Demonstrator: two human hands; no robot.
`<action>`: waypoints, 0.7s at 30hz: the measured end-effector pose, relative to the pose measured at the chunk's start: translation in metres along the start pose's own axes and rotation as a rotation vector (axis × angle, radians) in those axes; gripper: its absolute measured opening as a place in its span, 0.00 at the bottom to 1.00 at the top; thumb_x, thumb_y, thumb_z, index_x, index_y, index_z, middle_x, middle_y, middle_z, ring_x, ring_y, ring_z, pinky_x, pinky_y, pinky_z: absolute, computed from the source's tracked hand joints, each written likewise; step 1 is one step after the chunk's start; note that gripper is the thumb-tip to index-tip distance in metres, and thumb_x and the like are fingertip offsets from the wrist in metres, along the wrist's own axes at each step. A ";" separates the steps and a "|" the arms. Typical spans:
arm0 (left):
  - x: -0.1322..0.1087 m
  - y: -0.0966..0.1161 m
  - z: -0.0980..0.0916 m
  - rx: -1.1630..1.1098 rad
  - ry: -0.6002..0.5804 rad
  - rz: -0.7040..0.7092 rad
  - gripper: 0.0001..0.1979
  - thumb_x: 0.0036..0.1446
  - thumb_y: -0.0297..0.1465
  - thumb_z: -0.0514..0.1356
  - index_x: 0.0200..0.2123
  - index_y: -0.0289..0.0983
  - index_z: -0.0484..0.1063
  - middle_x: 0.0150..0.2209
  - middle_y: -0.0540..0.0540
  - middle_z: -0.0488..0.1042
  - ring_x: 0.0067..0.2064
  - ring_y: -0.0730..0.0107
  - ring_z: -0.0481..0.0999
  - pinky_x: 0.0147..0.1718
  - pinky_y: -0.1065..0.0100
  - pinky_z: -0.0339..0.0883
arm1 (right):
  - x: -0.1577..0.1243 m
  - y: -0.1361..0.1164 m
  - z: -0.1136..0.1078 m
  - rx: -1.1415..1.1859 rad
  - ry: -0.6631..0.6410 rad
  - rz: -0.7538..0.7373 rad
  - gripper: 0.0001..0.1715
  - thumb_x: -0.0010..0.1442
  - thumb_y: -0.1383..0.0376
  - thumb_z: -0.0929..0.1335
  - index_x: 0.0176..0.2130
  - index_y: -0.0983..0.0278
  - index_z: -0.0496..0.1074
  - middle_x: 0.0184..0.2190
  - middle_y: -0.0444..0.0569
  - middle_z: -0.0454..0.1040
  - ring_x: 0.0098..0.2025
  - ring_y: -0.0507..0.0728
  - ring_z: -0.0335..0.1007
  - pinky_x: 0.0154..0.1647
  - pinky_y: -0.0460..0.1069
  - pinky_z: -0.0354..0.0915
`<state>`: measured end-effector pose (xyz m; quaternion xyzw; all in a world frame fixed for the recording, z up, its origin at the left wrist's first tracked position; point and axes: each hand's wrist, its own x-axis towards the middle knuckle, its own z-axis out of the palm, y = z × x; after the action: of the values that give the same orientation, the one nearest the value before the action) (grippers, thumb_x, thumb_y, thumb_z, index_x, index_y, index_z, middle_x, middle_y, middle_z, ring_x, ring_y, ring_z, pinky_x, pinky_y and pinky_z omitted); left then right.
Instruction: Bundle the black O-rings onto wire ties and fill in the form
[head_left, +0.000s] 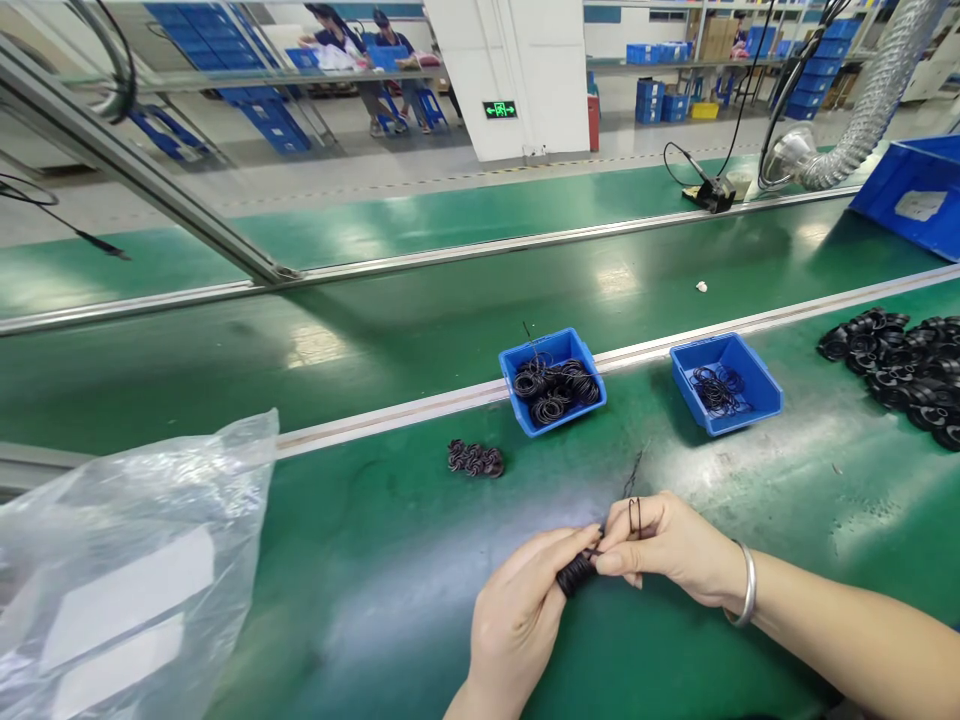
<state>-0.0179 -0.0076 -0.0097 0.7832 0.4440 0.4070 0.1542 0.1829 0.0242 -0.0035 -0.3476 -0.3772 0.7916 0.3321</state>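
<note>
My left hand (517, 610) and my right hand (667, 550) meet low in the middle above the green bench. Both pinch a small black coil (576, 573) of wound wire between them. A thin black wire tie (635, 516) loops over my right fingers, its end sticking up. A silver bangle (744, 585) is on my right wrist. Just beyond my hands lies a small dark bundle of coils (475, 459) on the bench.
Two blue bins stand past my hands: the left bin (555, 348) holds black wire coils, the right bin (757, 385) several thin rings. A heap of black coils (900, 365) lies far right. A clear plastic bag (127, 570) sits at left. People sit far behind.
</note>
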 end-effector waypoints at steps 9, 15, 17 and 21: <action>0.002 0.007 -0.002 -0.138 0.047 -0.234 0.15 0.62 0.22 0.58 0.48 0.44 0.77 0.37 0.50 0.83 0.40 0.68 0.83 0.43 0.68 0.77 | 0.003 -0.013 -0.009 0.401 0.075 0.068 0.16 0.52 0.59 0.78 0.32 0.65 0.72 0.29 0.43 0.74 0.26 0.48 0.68 0.25 0.43 0.63; 0.002 0.007 -0.002 -0.139 0.059 -0.268 0.14 0.61 0.23 0.59 0.47 0.43 0.78 0.38 0.50 0.83 0.41 0.68 0.82 0.44 0.68 0.76 | 0.001 -0.014 -0.009 0.354 0.011 0.079 0.15 0.53 0.61 0.78 0.32 0.66 0.71 0.34 0.47 0.76 0.32 0.51 0.73 0.31 0.45 0.69; 0.003 0.005 -0.001 -0.097 0.047 -0.202 0.16 0.61 0.22 0.58 0.48 0.44 0.77 0.38 0.50 0.83 0.42 0.68 0.82 0.44 0.69 0.76 | 0.000 -0.011 -0.005 0.239 0.002 0.048 0.15 0.53 0.61 0.77 0.30 0.67 0.72 0.26 0.44 0.74 0.26 0.49 0.69 0.29 0.45 0.66; 0.005 0.005 -0.001 -0.021 0.028 -0.087 0.18 0.61 0.20 0.56 0.49 0.42 0.77 0.38 0.49 0.83 0.41 0.69 0.82 0.44 0.71 0.76 | -0.001 -0.004 0.003 -0.002 0.022 -0.070 0.14 0.50 0.59 0.78 0.30 0.66 0.77 0.27 0.43 0.72 0.24 0.47 0.65 0.27 0.45 0.64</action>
<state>-0.0151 -0.0065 -0.0038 0.7557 0.4755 0.4155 0.1739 0.1817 0.0239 0.0015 -0.3431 -0.3864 0.7751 0.3635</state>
